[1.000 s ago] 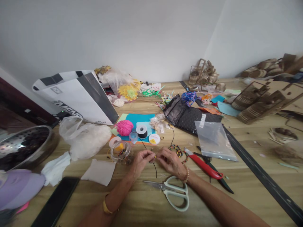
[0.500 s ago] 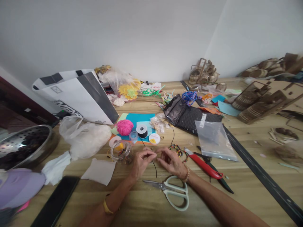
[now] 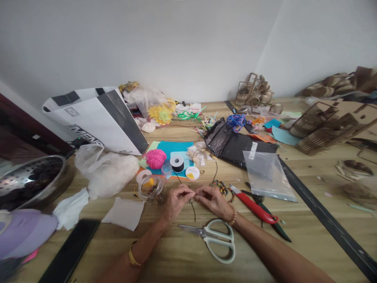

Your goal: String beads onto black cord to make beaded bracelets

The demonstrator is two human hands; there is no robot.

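My left hand (image 3: pixel 177 200) is closed in a pinch on a thin black cord (image 3: pixel 193 210), whose loose end hangs below the fingertips. Facing it, my right hand (image 3: pixel 212 199) pinches too, its fingertips meeting the left ones; what lies between them is too small to make out. More cord runs from the black-wound spool (image 3: pixel 177 163) toward the left hand and loops behind the right. Just below the hands rest scissors (image 3: pixel 212 237) with pale green handles. Beaded bracelets (image 3: pixel 221 188) lie beside the right hand, and a clear jar of beads (image 3: pixel 150 187) stands left of the left hand.
A red-handled knife (image 3: pixel 255 207) lies to the right, near a clear zip bag (image 3: pixel 269 175) and black padded pouch (image 3: pixel 226 141). Pink yarn (image 3: pixel 156 158) sits behind the jar. At left are a phone (image 3: pixel 70 251), plastic bag (image 3: pixel 110 173) and metal colander (image 3: pixel 59 173).
The fingers of my right hand have closed in against the left fingertips. The left hand keeps its pinch almost in place, and the things on the table have stayed put.
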